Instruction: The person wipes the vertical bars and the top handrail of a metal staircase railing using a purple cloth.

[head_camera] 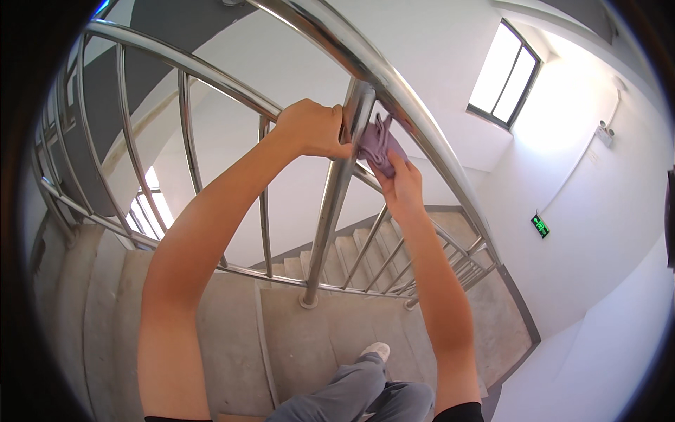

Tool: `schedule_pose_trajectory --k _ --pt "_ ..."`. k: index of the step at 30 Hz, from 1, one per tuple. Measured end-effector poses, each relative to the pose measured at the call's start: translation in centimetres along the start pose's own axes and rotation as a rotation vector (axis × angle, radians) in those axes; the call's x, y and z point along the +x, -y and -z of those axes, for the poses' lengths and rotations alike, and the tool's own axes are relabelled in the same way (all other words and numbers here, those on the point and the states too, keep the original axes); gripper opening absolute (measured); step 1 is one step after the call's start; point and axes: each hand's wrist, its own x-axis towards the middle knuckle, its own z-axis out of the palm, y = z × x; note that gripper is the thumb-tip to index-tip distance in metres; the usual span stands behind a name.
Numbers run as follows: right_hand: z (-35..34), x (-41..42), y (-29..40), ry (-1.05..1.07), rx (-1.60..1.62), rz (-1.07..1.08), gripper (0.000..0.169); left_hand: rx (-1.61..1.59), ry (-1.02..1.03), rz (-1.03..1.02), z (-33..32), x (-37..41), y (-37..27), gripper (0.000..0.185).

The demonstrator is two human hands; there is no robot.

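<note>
A thick metal post (328, 203) of the stair railing stands before me, its upper end just under the shiny metal handrail (393, 79). My left hand (315, 129) reaches around the post from the left near its top, thumb against the metal; its fingertips are hidden. On the post's other side my right hand (402, 182) grips a folded purple cloth (381, 145) between thumb and fingers. The cloth lies close beside the post, below the handrail. Whether it touches the post all along its edge I cannot tell.
Concrete steps (298, 337) lie under my feet, and a lower flight (348, 258) shows through the thin balusters (188, 132). A horizontal rail (227, 84) runs off left. On the right are a white wall (569, 253), a window (504, 74) and a green exit sign (540, 226).
</note>
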Motion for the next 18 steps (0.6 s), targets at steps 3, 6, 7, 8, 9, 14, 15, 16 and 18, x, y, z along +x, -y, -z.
schedule_pose_trajectory --k 3,6,7,8,9,14,15,16,18 --pt "-1.9 0.4 0.4 -0.002 0.161 0.072 0.026 -0.066 0.001 0.006 -0.2 0.1 -0.1 0.048" --pt "-2.5 -0.1 1.0 -0.068 0.240 0.094 0.024 -0.052 -0.033 -0.029 -0.4 0.0 0.4 0.047" --pt "-2.1 -0.3 1.0 -0.092 0.258 0.120 0.024 -0.048 -0.032 -0.028 -0.3 -0.1 0.6 0.047" --pt "-1.4 -0.3 1.0 -0.117 0.278 0.145 0.024 -0.043 -0.030 -0.026 -0.3 -0.2 0.8 0.047" --pt "-0.6 -0.4 0.9 -0.141 0.290 0.168 0.025 -0.046 -0.030 -0.020 -0.2 -0.3 0.9 0.046" --pt "4.8 -0.6 2.2 -0.208 0.281 0.288 0.029 -0.124 -0.014 -0.048 -0.1 -0.5 0.2 0.049" --pt "5.3 -0.6 2.5 -0.223 0.277 0.317 0.030 -0.133 -0.009 -0.055 0.0 -0.6 0.3 0.050" --pt "5.7 -0.5 2.9 -0.246 0.252 0.334 0.030 -0.110 -0.015 -0.047 0.0 -0.5 0.3 0.051" --pt "6.5 -0.4 4.0 -0.297 0.196 0.377 0.030 -0.069 -0.030 -0.041 -0.2 -0.3 0.2 0.054"
